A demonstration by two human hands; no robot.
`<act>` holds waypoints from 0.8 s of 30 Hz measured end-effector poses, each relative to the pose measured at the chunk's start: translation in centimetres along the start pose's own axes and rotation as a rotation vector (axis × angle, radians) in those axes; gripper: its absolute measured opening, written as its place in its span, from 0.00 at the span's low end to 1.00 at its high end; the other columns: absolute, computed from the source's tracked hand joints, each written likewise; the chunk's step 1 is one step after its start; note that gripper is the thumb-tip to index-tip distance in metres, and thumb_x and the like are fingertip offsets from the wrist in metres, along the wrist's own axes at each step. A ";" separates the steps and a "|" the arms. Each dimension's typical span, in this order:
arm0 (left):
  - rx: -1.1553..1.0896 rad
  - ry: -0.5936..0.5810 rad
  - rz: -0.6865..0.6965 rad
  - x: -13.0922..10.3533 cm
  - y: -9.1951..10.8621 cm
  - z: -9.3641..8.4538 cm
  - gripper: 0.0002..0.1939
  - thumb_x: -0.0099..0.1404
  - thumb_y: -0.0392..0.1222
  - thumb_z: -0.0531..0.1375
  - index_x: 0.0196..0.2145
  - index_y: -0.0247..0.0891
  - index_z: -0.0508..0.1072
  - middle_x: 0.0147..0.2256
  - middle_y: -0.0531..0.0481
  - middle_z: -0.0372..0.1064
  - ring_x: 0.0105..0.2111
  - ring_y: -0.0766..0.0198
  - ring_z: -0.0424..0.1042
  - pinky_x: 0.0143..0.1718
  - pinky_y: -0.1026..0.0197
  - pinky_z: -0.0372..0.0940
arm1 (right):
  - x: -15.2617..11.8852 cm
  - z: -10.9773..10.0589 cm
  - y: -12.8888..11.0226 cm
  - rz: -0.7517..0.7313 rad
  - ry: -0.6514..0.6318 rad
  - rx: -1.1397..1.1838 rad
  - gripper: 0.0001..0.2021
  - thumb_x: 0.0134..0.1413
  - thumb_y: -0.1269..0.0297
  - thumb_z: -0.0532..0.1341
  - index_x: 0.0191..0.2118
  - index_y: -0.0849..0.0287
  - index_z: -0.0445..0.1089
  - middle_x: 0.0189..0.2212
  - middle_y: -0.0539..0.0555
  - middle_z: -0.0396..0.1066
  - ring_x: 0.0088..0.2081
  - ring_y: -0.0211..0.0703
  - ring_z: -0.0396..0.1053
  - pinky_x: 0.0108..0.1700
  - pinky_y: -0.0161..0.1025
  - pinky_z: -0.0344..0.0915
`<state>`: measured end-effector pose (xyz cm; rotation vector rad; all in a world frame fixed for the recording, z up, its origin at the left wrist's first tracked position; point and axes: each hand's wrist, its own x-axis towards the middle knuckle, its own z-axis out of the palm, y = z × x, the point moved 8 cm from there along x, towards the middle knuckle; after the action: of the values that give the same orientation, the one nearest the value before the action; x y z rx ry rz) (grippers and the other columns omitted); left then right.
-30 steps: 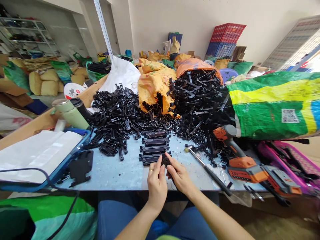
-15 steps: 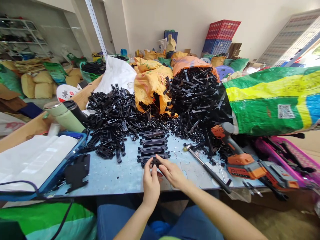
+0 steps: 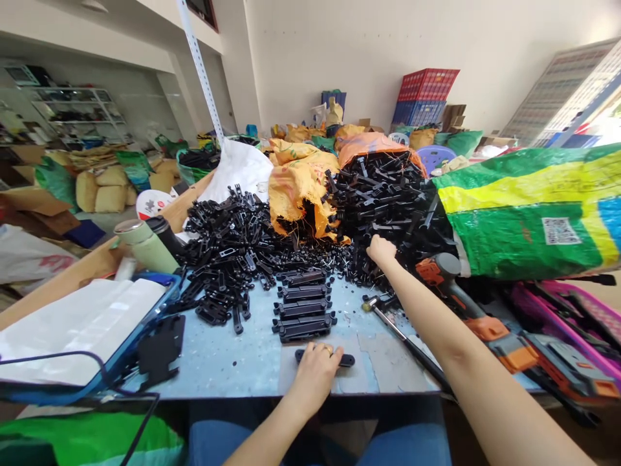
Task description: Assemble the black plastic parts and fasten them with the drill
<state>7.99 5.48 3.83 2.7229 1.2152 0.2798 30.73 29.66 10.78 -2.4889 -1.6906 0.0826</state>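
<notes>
My left hand (image 3: 317, 369) is closed over a long black plastic part (image 3: 347, 360) with a rounded, holed end, lying flat near the front edge of the light blue table (image 3: 218, 362). Its middle is hidden under my fingers. My right hand (image 3: 381, 250) reaches out to the heap of small black pieces and screws (image 3: 356, 265), its fingers curled down. What those fingertips hold, if anything, is hidden. Between the hands, several black assembled bars (image 3: 305, 310) lie in a stacked row, parallel to each other.
A hammer (image 3: 388, 323) and an orange-grey cordless drill (image 3: 478, 323) lie at the right. Black links (image 3: 223, 272) are heaped at the left, near a green flask (image 3: 145, 246) and a blue tray (image 3: 165, 298). Open sacks (image 3: 301, 194) of black parts line the back.
Both hands were together on a black part by the row. Now my left hand presses the long part on the table, while my right hand has moved forward and right to the small-parts heap.
</notes>
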 end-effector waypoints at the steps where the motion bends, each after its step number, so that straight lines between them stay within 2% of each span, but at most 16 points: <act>1: 0.024 -0.003 -0.004 0.0 -0.3 0.0 0.16 0.64 0.32 0.50 0.49 0.37 0.66 0.35 0.46 0.69 0.36 0.57 0.67 0.37 0.54 0.63 | -0.1 0.3 0.1 -0.011 -0.024 0.040 0.21 0.49 0.63 0.60 0.47 0.72 0.62 0.42 0.71 0.66 0.45 0.56 0.67 0.42 0.47 0.62; 3: 0.059 0.017 -0.022 -0.4 -0.9 -0.3 0.16 0.64 0.32 0.50 0.49 0.37 0.65 0.36 0.45 0.68 0.36 0.57 0.66 0.36 0.55 0.62 | -0.6 1.0 0.4 -0.023 -0.070 0.140 0.20 0.46 0.62 0.62 0.43 0.70 0.65 0.38 0.67 0.69 0.41 0.54 0.69 0.39 0.43 0.64; 6: 0.052 0.032 -0.049 -1.0 -1.8 -0.5 0.15 0.64 0.32 0.50 0.48 0.37 0.65 0.36 0.45 0.67 0.36 0.58 0.66 0.36 0.56 0.61 | -3.0 2.6 0.8 -0.074 -0.155 0.292 0.13 0.51 0.64 0.56 0.40 0.68 0.67 0.32 0.61 0.71 0.33 0.45 0.71 0.32 0.36 0.65; 8: 0.005 0.028 -0.070 -1.0 -2.3 -0.4 0.14 0.65 0.35 0.51 0.48 0.38 0.65 0.37 0.45 0.67 0.38 0.58 0.65 0.37 0.57 0.61 | -6.1 3.9 1.3 -0.114 -0.219 0.376 0.11 0.53 0.67 0.53 0.41 0.66 0.66 0.30 0.56 0.71 0.29 0.39 0.70 0.29 0.32 0.64; 10: -0.052 0.012 -0.074 -0.7 -2.6 0.0 0.14 0.65 0.38 0.52 0.49 0.39 0.64 0.40 0.45 0.66 0.40 0.58 0.65 0.39 0.56 0.61 | -10.3 5.1 1.7 -0.200 -0.305 0.453 0.11 0.54 0.66 0.54 0.43 0.64 0.65 0.28 0.52 0.71 0.25 0.37 0.68 0.27 0.32 0.63; 12: -0.099 -0.012 -0.059 -0.4 -2.6 0.4 0.15 0.65 0.38 0.52 0.50 0.39 0.63 0.41 0.45 0.66 0.42 0.57 0.64 0.41 0.56 0.61 | -15.3 5.4 1.4 -0.410 -0.386 0.502 0.13 0.54 0.61 0.56 0.43 0.60 0.66 0.28 0.51 0.71 0.25 0.38 0.68 0.28 0.34 0.63; 14: -0.141 -0.036 -0.041 -0.1 -2.6 0.6 0.14 0.65 0.37 0.51 0.49 0.38 0.64 0.42 0.45 0.66 0.43 0.57 0.64 0.43 0.56 0.61 | -20.5 4.8 0.8 -0.700 -0.429 0.484 0.15 0.55 0.55 0.55 0.46 0.55 0.67 0.33 0.53 0.72 0.31 0.42 0.69 0.35 0.37 0.64; 15: -0.160 -0.048 -0.036 0.0 -2.6 0.7 0.14 0.65 0.36 0.51 0.48 0.38 0.64 0.41 0.45 0.66 0.43 0.57 0.64 0.44 0.56 0.61 | -22.7 4.5 0.7 -0.827 -0.429 0.444 0.16 0.56 0.54 0.54 0.48 0.53 0.66 0.36 0.54 0.72 0.35 0.44 0.69 0.38 0.39 0.63; 17: -0.191 -0.079 -0.029 0.0 -2.7 0.7 0.14 0.64 0.34 0.50 0.48 0.38 0.64 0.41 0.46 0.66 0.43 0.58 0.63 0.45 0.57 0.60 | -25.7 4.1 0.8 -0.976 -0.401 0.324 0.18 0.58 0.52 0.53 0.51 0.52 0.64 0.40 0.56 0.71 0.40 0.45 0.68 0.42 0.40 0.60; 19: -0.208 -0.118 -0.032 0.1 -2.7 0.6 0.14 0.65 0.35 0.50 0.48 0.38 0.64 0.42 0.46 0.65 0.44 0.58 0.63 0.45 0.57 0.60 | -27.1 4.3 1.0 -1.042 -0.371 0.198 0.18 0.59 0.51 0.51 0.50 0.53 0.64 0.37 0.56 0.71 0.38 0.46 0.68 0.41 0.40 0.58; 24: -0.230 -0.205 -0.051 0.4 -2.4 0.5 0.16 0.66 0.40 0.47 0.51 0.41 0.61 0.47 0.45 0.63 0.48 0.56 0.61 0.48 0.54 0.57 | -27.9 6.8 1.1 -1.057 -0.370 -0.068 0.21 0.59 0.47 0.46 0.36 0.59 0.66 0.30 0.55 0.70 0.32 0.45 0.68 0.32 0.38 0.54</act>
<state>6.63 7.28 2.90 2.4516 1.1191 0.1221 20.64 3.91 3.13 -1.3528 -2.9332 0.3805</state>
